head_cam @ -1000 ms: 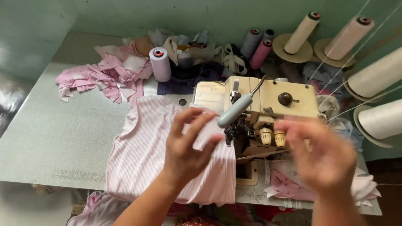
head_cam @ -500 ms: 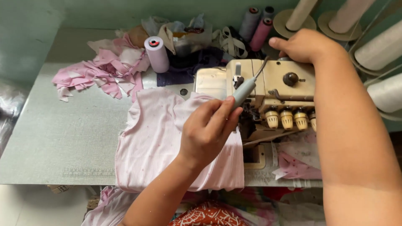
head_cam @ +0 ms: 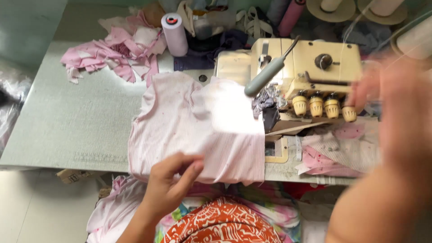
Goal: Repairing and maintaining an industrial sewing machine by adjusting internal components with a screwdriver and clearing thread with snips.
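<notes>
The grey-green counter (head_cam: 67,117) fills the left and middle of the frame, and the pale pink striped garment (head_cam: 198,130) lies flat across its middle, its lower hem hanging off the near edge. Half a second ago the left hand rested on top of this cloth, near the machine; now the left hand (head_cam: 173,182) sits at the lower centre, with thumb and fingers pinching the hem, so the work looks to have passed from smoothing the piece to taking hold of it at the edge.

The right hand (head_cam: 396,121), which was up on the top of the cream sewing machine (head_cam: 306,67) before, has swung down to the right edge of the frame. It is blurred by motion, and I cannot tell whether it is spread or closed; it seems to hold nothing.

Counted: one machine, in the upper centre-right, with one grey handled tool (head_cam: 265,76) leaning on its front and four cream tension knobs (head_cam: 324,107) in a row below. One heap of pink fabric scraps (head_cam: 112,56) lies in the upper left, with one lilac thread spool (head_cam: 174,33) just beside it. More cones stand along the top edge, but they are cut off and hard to count.
</notes>
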